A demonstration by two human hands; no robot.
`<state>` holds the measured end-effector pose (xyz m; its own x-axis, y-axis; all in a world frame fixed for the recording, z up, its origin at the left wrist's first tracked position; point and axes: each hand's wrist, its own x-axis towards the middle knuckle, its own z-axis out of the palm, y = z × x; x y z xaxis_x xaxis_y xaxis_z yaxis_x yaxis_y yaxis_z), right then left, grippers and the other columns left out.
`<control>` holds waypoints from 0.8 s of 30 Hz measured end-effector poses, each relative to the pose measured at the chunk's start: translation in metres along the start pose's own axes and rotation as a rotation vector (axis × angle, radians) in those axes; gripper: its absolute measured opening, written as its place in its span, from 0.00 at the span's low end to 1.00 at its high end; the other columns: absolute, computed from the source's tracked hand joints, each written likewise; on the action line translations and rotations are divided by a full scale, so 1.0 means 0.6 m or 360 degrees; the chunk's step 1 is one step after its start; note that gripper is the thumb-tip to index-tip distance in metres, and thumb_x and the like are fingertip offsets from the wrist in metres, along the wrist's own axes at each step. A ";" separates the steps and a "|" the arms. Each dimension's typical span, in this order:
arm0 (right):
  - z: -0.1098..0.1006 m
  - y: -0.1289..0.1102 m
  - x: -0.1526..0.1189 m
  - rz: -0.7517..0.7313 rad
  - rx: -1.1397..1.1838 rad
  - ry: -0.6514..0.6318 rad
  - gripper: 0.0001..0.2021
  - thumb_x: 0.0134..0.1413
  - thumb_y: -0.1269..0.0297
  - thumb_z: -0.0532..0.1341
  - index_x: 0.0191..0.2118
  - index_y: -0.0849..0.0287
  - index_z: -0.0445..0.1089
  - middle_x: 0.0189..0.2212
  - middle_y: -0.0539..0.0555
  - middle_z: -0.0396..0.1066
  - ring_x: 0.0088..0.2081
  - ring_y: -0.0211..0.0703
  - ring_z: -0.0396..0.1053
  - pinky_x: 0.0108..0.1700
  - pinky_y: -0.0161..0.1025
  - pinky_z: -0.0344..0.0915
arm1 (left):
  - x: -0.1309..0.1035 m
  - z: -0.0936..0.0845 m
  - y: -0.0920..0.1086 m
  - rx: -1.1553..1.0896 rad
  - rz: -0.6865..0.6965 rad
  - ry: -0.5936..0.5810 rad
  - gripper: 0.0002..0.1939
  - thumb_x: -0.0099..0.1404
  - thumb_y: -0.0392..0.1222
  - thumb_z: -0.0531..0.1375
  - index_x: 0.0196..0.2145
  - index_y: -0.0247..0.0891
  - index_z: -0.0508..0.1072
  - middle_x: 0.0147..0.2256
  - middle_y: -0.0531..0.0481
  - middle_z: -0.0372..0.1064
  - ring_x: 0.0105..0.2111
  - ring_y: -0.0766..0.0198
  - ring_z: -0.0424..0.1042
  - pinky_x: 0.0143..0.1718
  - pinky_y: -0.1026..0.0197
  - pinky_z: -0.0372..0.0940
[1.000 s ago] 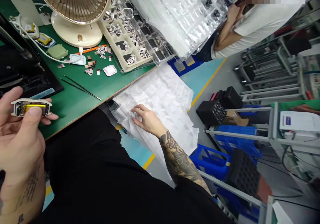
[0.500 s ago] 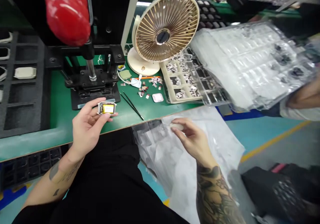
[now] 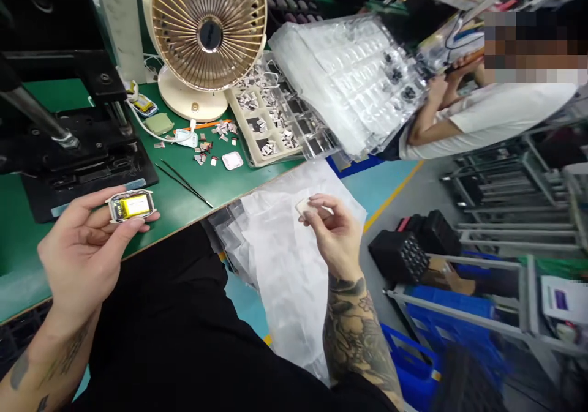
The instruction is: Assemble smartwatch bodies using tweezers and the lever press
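Note:
My left hand [image 3: 94,234] holds an opened smartwatch case [image 3: 132,206] between thumb and fingers, its yellow battery with a white label facing up. Over the white plastic sheeting at the bench edge, my right hand [image 3: 333,231] pinches a small flat whitish piece [image 3: 302,207]; the fingers partly cover it, so its exact kind is unclear. A pair of black tweezers [image 3: 184,183] lies on the green bench between the hands. Beyond them are a pinkish-white square piece [image 3: 232,160] and several tiny loose parts [image 3: 202,152].
A black press [image 3: 82,130] stands at the left, a fan [image 3: 209,38] behind the tweezers. A sectioned parts tray [image 3: 255,160] and stacked clear plastic trays [image 3: 344,81] sit farther right. White sheeting [image 3: 285,277] hangs off the edge. Another person's arm [image 3: 432,124] is at right.
The view has swung to the right, so the bench things appear farther left and more of the floor and a co-worker show. Both hands keep their hold; the right-hand piece shows its flat side more.

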<state>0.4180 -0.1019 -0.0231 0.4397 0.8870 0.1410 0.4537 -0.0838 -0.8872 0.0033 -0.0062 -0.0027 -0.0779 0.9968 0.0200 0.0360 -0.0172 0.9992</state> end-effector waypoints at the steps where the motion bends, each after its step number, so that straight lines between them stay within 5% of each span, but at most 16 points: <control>1: 0.012 -0.022 0.013 -0.0132 0.0021 -0.0010 0.12 0.66 0.57 0.76 0.48 0.56 0.80 0.54 0.57 0.77 0.36 0.38 0.80 0.37 0.40 0.82 | 0.000 0.002 -0.001 -0.0025 0.0001 -0.0012 0.22 0.71 0.42 0.78 0.60 0.43 0.83 0.47 0.48 0.89 0.42 0.54 0.91 0.45 0.59 0.88; 6: 0.149 -0.155 0.072 -0.0833 0.0124 -0.0523 0.14 0.67 0.66 0.75 0.55 0.48 0.84 0.56 0.60 0.80 0.57 0.55 0.81 0.57 0.55 0.86 | 0.007 0.009 -0.007 -0.0205 -0.0012 -0.0076 0.22 0.71 0.44 0.78 0.58 0.38 0.81 0.44 0.44 0.89 0.42 0.51 0.91 0.41 0.58 0.87; 9: 0.249 -0.219 0.085 -0.1134 0.0269 -0.0789 0.18 0.70 0.69 0.72 0.62 0.48 0.82 0.58 0.60 0.83 0.57 0.55 0.83 0.59 0.56 0.85 | 0.011 0.009 -0.012 -0.0334 -0.0052 -0.0076 0.23 0.71 0.44 0.78 0.59 0.38 0.80 0.46 0.43 0.89 0.42 0.52 0.91 0.42 0.59 0.87; 13: 0.339 -0.249 0.093 -0.1308 0.0406 -0.0996 0.20 0.71 0.72 0.71 0.64 0.50 0.80 0.60 0.59 0.83 0.58 0.53 0.83 0.60 0.55 0.84 | 0.013 0.009 -0.016 -0.0491 -0.0058 -0.0095 0.23 0.72 0.39 0.77 0.62 0.39 0.79 0.49 0.44 0.89 0.43 0.59 0.91 0.48 0.63 0.85; 17: 0.372 -0.241 0.097 -0.1398 0.0336 -0.1077 0.21 0.70 0.71 0.71 0.64 0.48 0.80 0.59 0.57 0.84 0.59 0.56 0.80 0.61 0.61 0.82 | 0.011 0.004 -0.017 -0.0558 -0.0001 -0.0171 0.25 0.75 0.36 0.74 0.66 0.40 0.77 0.56 0.42 0.87 0.53 0.58 0.89 0.58 0.60 0.83; 24: 0.376 -0.220 0.075 -0.1289 0.0380 -0.1000 0.25 0.68 0.75 0.70 0.66 0.47 0.78 0.61 0.59 0.81 0.61 0.56 0.78 0.63 0.59 0.80 | 0.015 0.004 -0.016 -0.0601 0.0026 -0.0120 0.13 0.79 0.37 0.70 0.58 0.38 0.80 0.50 0.43 0.89 0.44 0.60 0.90 0.48 0.63 0.85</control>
<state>0.2032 0.0515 0.0011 -0.4387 0.7197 0.5382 0.2375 0.6704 -0.7029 0.0045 0.0029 -0.0123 -0.0066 0.9988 0.0477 -0.3341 -0.0472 0.9413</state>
